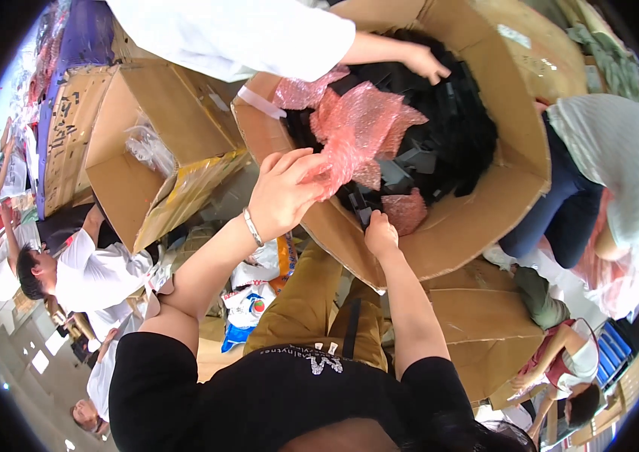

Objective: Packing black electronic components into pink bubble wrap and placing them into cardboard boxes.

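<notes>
My left hand (287,192) is closed on a crumpled sheet of pink bubble wrap (364,120), which hangs over the left part of a large open cardboard box (470,233). Inside the box lies a heap of black and dark grey flat pieces (455,128). Just inside the near wall, my right hand (382,235) has its fingers drawn together beside some dark pieces; what they hold is hidden. Right of that hand, a smaller scrap of pink bubble wrap (406,212) rests on the heap.
A co-worker's hand (426,64) in a white sleeve reaches into the box from the far side. Another open cardboard box (120,181), holding clear plastic, stands at the left. Closed cardboard (477,309) lies at the near right. Other people sit or bend on both sides.
</notes>
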{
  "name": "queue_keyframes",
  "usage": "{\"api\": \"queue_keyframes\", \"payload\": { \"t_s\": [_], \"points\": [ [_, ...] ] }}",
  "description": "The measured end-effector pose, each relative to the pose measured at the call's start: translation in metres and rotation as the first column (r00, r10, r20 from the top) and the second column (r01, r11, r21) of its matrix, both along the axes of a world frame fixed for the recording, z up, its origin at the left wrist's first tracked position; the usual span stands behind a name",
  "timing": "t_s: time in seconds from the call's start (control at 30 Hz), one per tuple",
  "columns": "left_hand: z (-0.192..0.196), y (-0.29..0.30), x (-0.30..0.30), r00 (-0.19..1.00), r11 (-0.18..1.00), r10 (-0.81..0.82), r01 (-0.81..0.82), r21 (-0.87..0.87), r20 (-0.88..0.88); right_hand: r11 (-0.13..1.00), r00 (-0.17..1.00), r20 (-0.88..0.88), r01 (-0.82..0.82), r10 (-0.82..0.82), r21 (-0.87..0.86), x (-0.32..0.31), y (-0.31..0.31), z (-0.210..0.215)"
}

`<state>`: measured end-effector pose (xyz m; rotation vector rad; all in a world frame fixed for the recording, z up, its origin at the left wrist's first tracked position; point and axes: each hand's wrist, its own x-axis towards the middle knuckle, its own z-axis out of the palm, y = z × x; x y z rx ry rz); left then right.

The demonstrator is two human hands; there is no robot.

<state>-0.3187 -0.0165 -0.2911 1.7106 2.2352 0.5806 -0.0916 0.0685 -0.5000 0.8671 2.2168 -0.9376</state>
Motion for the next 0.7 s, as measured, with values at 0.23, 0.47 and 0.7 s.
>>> {"api": "queue_keyframes", "payload": {
  "t_s": [0.23, 0.47, 0.7],
  "points": [
    [0.077, 0.0, 0.069, 0.995, 0.994, 0.025, -0.035, 0.105, 0.096, 0.787, 0.63, -0.555, 0.613, -0.543, -0.074, 0.09, 0.052, 0.202],
    [0.165, 0.039, 0.177, 0.939, 0.931, -0.22, 0.283, 0.23, -0.265, 0.217, 0.053, -0.212, 0.335, -0.976, -0.917, 0.206, 0.042, 0.383],
    [0.22, 0.061, 0.266, 0.88, 0.77, -0.276, 0.444, 0.458, -0.388, 0.421, 0.196, -0.374, 0.352, -0.907, -0.836, 0.284, 0.012, 0.418]
  ]
}}
